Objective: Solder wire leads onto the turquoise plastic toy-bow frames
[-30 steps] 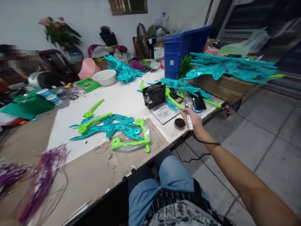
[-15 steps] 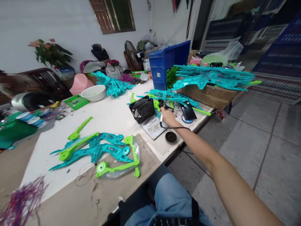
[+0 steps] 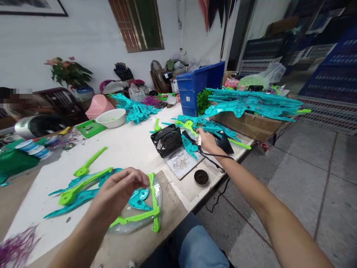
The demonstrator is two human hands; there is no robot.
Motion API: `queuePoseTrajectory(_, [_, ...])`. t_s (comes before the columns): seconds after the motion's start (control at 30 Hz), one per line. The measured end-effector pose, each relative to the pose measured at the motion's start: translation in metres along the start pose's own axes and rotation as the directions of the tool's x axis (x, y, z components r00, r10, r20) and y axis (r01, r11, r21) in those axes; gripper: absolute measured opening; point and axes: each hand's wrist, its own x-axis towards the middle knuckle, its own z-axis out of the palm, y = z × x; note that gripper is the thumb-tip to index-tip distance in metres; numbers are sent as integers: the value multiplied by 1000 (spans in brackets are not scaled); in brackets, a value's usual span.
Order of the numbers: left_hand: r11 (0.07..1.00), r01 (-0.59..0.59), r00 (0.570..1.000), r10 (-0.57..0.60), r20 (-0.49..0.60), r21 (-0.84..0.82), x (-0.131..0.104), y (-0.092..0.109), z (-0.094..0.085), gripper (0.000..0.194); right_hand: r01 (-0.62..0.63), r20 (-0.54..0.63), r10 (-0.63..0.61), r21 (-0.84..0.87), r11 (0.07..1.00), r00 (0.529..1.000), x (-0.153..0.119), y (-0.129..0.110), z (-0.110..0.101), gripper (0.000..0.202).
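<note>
My right hand (image 3: 208,141) reaches over the far right of the table, its fingers closed round a white-handled tool (image 3: 199,141) with a black cord. Beside it lie a teal part (image 3: 190,146), a black square fan (image 3: 166,140) and a small board with pale bits (image 3: 180,163). Near the table's front, my left hand (image 3: 125,186) hovers over teal parts (image 3: 80,201) and a bright green frame (image 3: 139,217). Its fingers are curled together; anything between them is hidden. A round dark dish (image 3: 201,177) sits near the right edge.
A blue crate (image 3: 186,89) stands at the back, beside a cardboard box (image 3: 248,124) topped with stacked teal parts (image 3: 251,102). At the left are a white basin (image 3: 111,119), a green tray (image 3: 90,128) and purple strands (image 3: 21,243). Part of another person shows at far left.
My left hand has come into view over the teal and green parts. My right hand still holds the tool, and a teal part now shows beside the fan. The view has tilted up slightly.
</note>
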Motion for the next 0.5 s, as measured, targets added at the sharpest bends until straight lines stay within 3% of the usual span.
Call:
queuePoseTrajectory(0.1, [995, 101, 983, -95, 156, -27, 7, -14, 9, 30, 45, 52, -45, -1, 999, 998, -5, -5, 14, 35])
queuePoseTrajectory(0.27, [979, 201, 966, -190, 174, -44, -4, -39, 5, 27, 36, 73, -33, -40, 999, 997, -8, -22, 37, 34])
queuePoseTrajectory(0.37, [976, 198, 978, -189, 91, -95, -23, -47, -9, 26, 26, 54, -22, -76, 997, 998, -7, -32, 44, 41])
queuePoseTrajectory(0.5, [986, 85, 982, -108, -155, -146, -56, -48, -30, 26, 57, 72, -49, -117, 991, 996, -13, -40, 47, 39])
